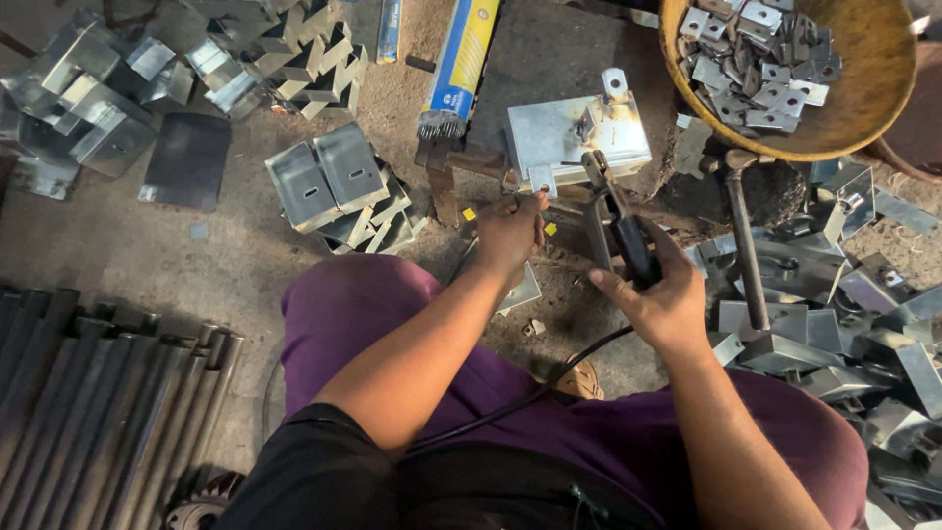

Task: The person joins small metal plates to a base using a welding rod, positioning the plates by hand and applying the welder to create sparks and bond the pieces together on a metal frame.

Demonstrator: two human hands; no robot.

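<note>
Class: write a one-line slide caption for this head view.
Left hand steadies a metal plate; right hand holds a welding holder.

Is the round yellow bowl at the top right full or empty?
Partly full. The yellow bowl holds a heap of small grey metal plates on its left side; its right side is bare.

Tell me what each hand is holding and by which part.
The right hand grips a black-handled welding electrode holder by its handle. The left hand rests at the near edge of the flat grey sheet-metal bracket; whether it pinches it cannot be told.
</note>
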